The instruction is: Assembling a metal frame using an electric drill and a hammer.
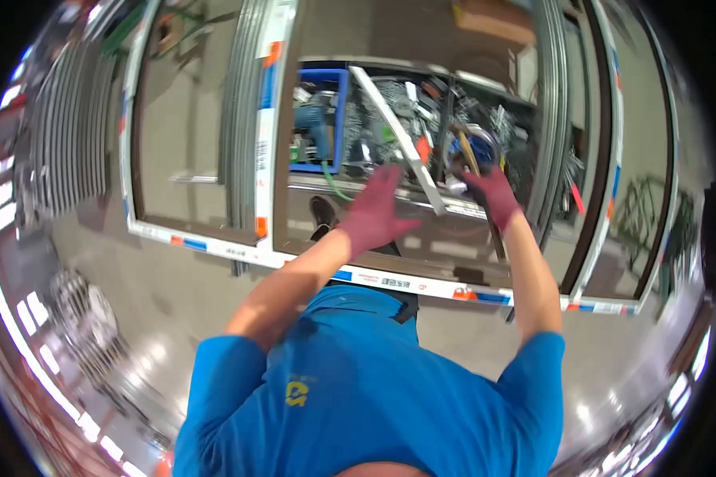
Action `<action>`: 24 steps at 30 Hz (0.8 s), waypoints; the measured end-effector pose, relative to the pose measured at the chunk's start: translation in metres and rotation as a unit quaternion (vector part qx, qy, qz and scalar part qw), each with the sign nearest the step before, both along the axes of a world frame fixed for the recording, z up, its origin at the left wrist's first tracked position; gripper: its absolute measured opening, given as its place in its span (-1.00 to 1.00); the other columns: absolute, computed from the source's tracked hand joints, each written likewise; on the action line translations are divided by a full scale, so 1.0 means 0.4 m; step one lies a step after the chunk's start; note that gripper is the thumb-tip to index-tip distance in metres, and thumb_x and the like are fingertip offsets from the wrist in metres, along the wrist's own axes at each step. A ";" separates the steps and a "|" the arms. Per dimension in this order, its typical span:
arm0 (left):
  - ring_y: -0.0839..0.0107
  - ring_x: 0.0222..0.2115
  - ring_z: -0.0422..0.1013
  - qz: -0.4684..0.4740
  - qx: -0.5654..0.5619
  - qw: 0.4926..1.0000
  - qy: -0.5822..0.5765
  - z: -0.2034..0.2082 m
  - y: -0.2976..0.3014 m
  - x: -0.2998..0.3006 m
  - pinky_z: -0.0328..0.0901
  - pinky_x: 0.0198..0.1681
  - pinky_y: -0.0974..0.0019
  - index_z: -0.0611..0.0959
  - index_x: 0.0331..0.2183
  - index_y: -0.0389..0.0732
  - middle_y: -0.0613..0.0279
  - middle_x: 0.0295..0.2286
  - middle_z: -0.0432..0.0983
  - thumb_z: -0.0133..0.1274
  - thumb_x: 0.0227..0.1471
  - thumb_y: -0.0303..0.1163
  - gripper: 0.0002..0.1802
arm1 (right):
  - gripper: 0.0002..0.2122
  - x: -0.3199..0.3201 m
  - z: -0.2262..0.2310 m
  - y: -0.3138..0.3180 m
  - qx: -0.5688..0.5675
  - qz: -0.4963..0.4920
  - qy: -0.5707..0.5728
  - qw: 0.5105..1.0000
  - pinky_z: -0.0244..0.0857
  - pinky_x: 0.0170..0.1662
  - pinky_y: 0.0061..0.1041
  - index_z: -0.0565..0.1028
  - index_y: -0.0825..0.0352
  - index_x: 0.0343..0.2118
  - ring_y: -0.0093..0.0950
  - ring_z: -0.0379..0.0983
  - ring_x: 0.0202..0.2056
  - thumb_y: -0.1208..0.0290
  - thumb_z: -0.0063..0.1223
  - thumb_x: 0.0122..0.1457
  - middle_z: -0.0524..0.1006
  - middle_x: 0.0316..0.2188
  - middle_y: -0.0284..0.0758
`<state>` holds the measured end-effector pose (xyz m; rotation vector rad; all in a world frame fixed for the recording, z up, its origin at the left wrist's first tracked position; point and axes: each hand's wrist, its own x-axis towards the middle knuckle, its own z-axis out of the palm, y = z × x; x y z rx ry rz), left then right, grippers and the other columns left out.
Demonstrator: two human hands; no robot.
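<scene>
White profile strip (402,139) is not yet gripped: left hand (374,211) is spread open beside it; right hand (489,195) grip unclear.

A long white profile strip (402,139) lies tilted across a cart of metal parts, its lower end between two gloved hands.
</scene>
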<state>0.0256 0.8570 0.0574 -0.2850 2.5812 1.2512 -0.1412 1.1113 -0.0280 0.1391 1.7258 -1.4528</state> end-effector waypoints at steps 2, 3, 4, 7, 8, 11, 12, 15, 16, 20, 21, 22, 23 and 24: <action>-0.19 0.26 0.24 0.031 0.079 0.996 -0.003 0.015 0.037 -0.034 0.21 0.31 -0.01 0.15 0.37 -0.29 -0.22 0.27 0.21 0.47 -0.13 -0.14 0.20 | -0.68 0.044 0.233 -0.071 0.021 0.081 0.026 0.996 0.26 -0.40 -0.62 0.64 0.39 -0.10 -0.69 0.44 -0.46 0.30 0.37 0.17 0.60 -0.41 -0.47; -0.17 0.26 0.24 0.034 0.112 0.993 0.001 0.024 0.046 -0.043 0.23 0.30 0.00 0.16 0.36 -0.28 -0.25 0.24 0.24 0.48 -0.18 -0.12 0.21 | -0.71 0.063 0.292 -0.092 0.056 0.133 0.038 0.989 0.18 -0.47 -0.69 0.65 0.35 -0.10 -0.73 0.41 -0.51 0.29 0.34 0.20 0.59 -0.43 -0.50; -0.16 0.25 0.24 0.030 0.149 0.988 0.006 0.044 0.048 -0.048 0.24 0.28 0.02 0.18 0.35 -0.27 -0.28 0.21 0.26 0.49 -0.22 -0.10 0.23 | -0.72 0.088 0.322 -0.108 0.024 0.135 0.022 0.990 0.08 -0.53 -0.70 0.65 0.36 -0.15 -0.77 0.34 -0.55 0.29 0.34 0.17 0.56 -0.49 -0.55; -0.11 0.11 0.41 0.055 0.184 0.981 0.036 0.092 0.020 -0.005 0.34 0.16 0.04 0.35 0.17 -0.31 -0.21 0.09 0.42 0.51 -0.26 -0.14 0.03 | -0.66 0.112 0.422 -0.173 0.048 0.228 0.016 0.972 0.33 -0.34 -0.60 0.61 0.44 -0.08 -0.68 0.47 -0.39 0.36 0.34 0.15 0.63 -0.36 -0.42; -0.10 0.05 0.46 0.068 0.217 0.972 0.051 0.103 0.003 0.015 0.38 0.12 0.04 0.39 0.11 -0.32 -0.17 0.04 0.49 0.51 -0.26 -0.17 -0.04 | -0.67 0.115 0.431 -0.192 0.056 0.248 -0.009 0.967 0.33 -0.36 -0.58 0.60 0.43 -0.09 -0.67 0.48 -0.40 0.36 0.34 0.14 0.62 -0.38 -0.41; -0.09 -0.01 0.51 0.092 0.207 0.972 0.068 0.124 -0.049 0.071 0.41 0.08 0.05 0.41 0.08 -0.32 -0.14 -0.05 0.57 0.50 -0.25 -0.19 -0.08 | -0.70 0.142 0.435 -0.256 0.042 0.292 0.023 0.955 0.29 -0.42 -0.59 0.61 0.43 -0.12 -0.69 0.46 -0.43 0.36 0.33 0.14 0.62 -0.42 -0.42; -0.10 -0.02 0.52 0.098 0.205 0.972 0.064 0.135 -0.077 0.086 0.41 0.06 0.05 0.41 0.08 -0.32 -0.15 -0.07 0.58 0.50 -0.25 -0.19 -0.09 | -0.70 0.162 0.433 -0.286 0.025 0.285 0.060 0.956 0.27 -0.45 -0.60 0.62 0.41 -0.16 -0.67 0.46 -0.47 0.29 0.34 0.16 0.62 -0.42 -0.40; 0.00 0.05 0.50 0.131 0.184 0.974 0.034 0.157 -0.171 0.148 0.39 0.11 0.09 0.44 0.11 -0.28 -0.09 -0.02 0.56 0.53 -0.23 -0.27 -0.11 | -0.67 0.172 0.483 -0.385 0.097 0.287 0.017 0.953 0.29 -0.43 -0.58 0.63 0.40 -0.19 -0.64 0.47 -0.48 0.19 0.33 0.18 0.61 -0.44 -0.39; 0.07 0.03 0.52 0.157 0.130 0.978 0.039 0.157 -0.206 0.172 0.41 0.09 0.12 0.47 0.10 -0.28 -0.07 -0.03 0.56 0.54 -0.23 -0.26 -0.12 | -0.63 0.163 0.464 -0.401 0.101 0.304 0.062 0.945 0.36 -0.37 -0.45 0.61 0.42 -0.20 -0.55 0.50 -0.45 0.13 0.28 0.22 0.60 -0.47 -0.35; 0.43 -0.21 0.53 0.336 0.284 0.888 0.133 0.114 -0.389 0.252 0.45 -0.10 0.28 0.62 -0.03 -0.24 0.19 -0.21 0.62 0.53 -0.16 -0.29 -0.35 | -0.70 0.112 0.482 -0.544 0.156 0.398 0.431 0.795 0.37 -0.29 -0.29 0.56 0.37 -0.11 -0.25 0.54 -0.37 0.25 0.22 0.24 0.58 -0.42 -0.16; 0.42 -0.23 0.53 0.380 0.253 0.872 0.175 0.095 -0.434 0.260 0.45 -0.10 0.28 0.61 -0.03 -0.23 0.22 -0.25 0.63 0.51 -0.14 -0.35 -0.38 | -0.69 0.101 0.499 -0.597 0.181 0.412 0.484 0.751 0.41 -0.22 -0.20 0.55 0.35 -0.06 -0.09 0.60 -0.29 0.27 0.23 0.22 0.61 -0.36 -0.06; 0.43 -0.26 0.53 0.419 0.295 0.845 0.150 0.059 -0.485 0.266 0.45 -0.12 0.31 0.61 -0.01 -0.25 0.22 -0.27 0.63 0.48 -0.08 -0.39 -0.42 | -0.61 0.094 0.525 -0.666 0.243 0.421 0.464 0.741 0.44 -0.13 -0.13 0.52 0.29 0.04 0.05 0.56 -0.15 0.23 0.22 0.21 0.64 -0.24 -0.03; 0.44 -0.25 0.54 0.451 0.366 0.795 0.174 0.020 -0.522 0.253 0.45 -0.13 0.32 0.61 0.00 -0.27 0.22 -0.27 0.63 0.46 -0.07 -0.40 -0.42 | -0.59 0.064 0.510 -0.713 0.249 0.444 0.489 0.708 0.44 -0.11 -0.14 0.50 0.29 0.08 0.05 0.56 -0.15 0.21 0.20 0.22 0.63 -0.24 -0.02; 0.45 -0.25 0.54 0.479 0.433 0.738 0.195 -0.004 -0.553 0.242 0.45 -0.13 0.34 0.61 0.01 -0.29 0.21 -0.27 0.63 0.45 -0.05 -0.41 -0.43 | -0.57 0.038 0.495 -0.758 0.254 0.467 0.513 0.674 0.44 -0.09 -0.14 0.49 0.28 0.11 0.05 0.56 -0.14 0.20 0.18 0.24 0.63 -0.24 -0.01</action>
